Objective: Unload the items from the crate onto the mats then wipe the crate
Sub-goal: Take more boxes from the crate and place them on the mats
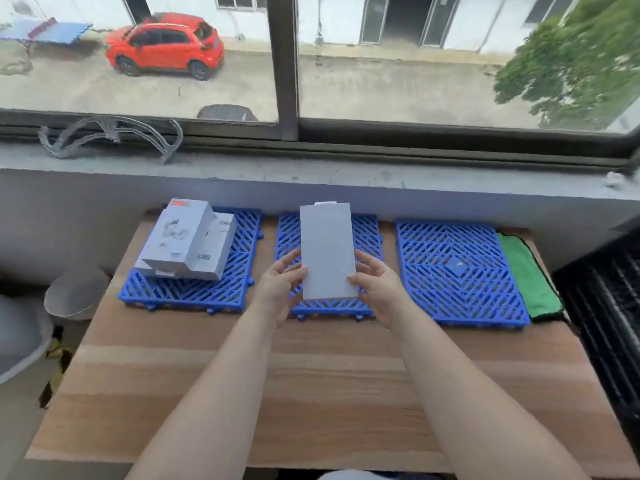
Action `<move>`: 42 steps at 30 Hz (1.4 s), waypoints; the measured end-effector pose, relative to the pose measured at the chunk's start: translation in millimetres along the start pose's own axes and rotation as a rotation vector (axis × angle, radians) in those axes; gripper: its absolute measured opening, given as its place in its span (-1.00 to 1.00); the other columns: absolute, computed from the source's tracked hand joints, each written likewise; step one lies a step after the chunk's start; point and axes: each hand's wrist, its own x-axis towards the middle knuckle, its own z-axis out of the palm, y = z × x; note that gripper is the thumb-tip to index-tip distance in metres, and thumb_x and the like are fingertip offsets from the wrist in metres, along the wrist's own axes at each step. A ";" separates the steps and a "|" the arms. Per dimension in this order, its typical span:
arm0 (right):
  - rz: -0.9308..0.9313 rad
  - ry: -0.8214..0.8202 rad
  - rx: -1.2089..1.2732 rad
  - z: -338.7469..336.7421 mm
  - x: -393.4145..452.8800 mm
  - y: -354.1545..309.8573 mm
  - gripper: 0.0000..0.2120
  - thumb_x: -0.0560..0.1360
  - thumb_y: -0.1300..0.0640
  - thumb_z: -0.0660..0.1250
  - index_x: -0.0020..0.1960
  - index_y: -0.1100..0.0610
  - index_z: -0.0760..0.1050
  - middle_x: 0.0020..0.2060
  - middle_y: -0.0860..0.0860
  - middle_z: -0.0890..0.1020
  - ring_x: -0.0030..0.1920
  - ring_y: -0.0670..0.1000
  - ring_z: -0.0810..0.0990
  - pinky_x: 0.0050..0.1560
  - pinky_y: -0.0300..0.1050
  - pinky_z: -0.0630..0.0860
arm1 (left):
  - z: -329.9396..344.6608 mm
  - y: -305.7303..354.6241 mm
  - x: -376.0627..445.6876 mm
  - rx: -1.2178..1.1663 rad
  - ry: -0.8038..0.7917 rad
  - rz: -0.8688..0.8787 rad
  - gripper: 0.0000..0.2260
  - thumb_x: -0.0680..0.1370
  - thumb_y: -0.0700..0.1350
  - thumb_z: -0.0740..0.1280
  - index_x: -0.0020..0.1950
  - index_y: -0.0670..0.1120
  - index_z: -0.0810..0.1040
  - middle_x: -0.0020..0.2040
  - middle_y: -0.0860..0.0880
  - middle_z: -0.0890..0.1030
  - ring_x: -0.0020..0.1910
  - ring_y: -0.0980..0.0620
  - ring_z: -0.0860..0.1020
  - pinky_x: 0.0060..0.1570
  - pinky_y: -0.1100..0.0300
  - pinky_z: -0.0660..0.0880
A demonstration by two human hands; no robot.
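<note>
Three blue lattice mats lie in a row at the far side of the wooden table: left mat [207, 289], middle mat [367, 237], right mat [457, 268]. A flat grey-white box [327, 251] is over the middle mat, held at its near end by both hands. My left hand [280, 285] grips its left edge and my right hand [377, 285] grips its right edge. Whether the box touches the mat is unclear. A stack of white product boxes [188, 240] rests on the left mat. A black crate [602, 306] stands to the right of the table.
A folded green cloth [526, 275] lies at the table's right edge beside the right mat. A grey wall and window sill [311, 174] rise just behind the mats. A round stool [76, 292] stands left of the table. The near table [311, 393] is bare wood.
</note>
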 end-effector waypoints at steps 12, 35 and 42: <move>0.080 0.101 -0.210 22.2 53.6 41.7 -0.48 0.50 0.53 0.16 0.38 0.18 0.42 0.03 -0.16 0.59 0.22 -0.04 0.53 -0.01 -0.28 0.50 | -18.3 -30.6 66.5 0.090 0.174 -0.116 -0.70 0.63 -0.29 0.24 0.33 -0.03 0.46 0.10 -0.08 0.60 0.03 -0.07 0.56 -0.11 -0.01 0.51; 0.175 0.243 -0.233 39.4 155.0 58.8 -0.47 0.53 0.48 0.22 0.45 0.16 0.37 0.36 0.03 0.50 0.31 -0.05 0.48 -0.08 -0.34 0.47 | -33.4 -16.0 176.0 0.511 0.237 -0.133 -0.65 0.59 -0.19 0.34 0.37 -0.02 0.47 0.09 -0.04 0.59 0.07 0.00 0.56 0.12 -0.04 0.56; 0.191 0.227 -0.333 36.9 159.0 64.2 -0.48 0.52 0.41 0.30 0.43 0.09 0.40 0.32 0.00 0.53 0.22 -0.06 0.49 0.17 -0.03 0.53 | -41.0 -8.8 171.8 0.534 0.176 -0.159 -0.65 0.59 -0.16 0.36 0.37 -0.02 0.47 0.15 -0.04 0.57 0.12 -0.04 0.57 0.14 -0.08 0.57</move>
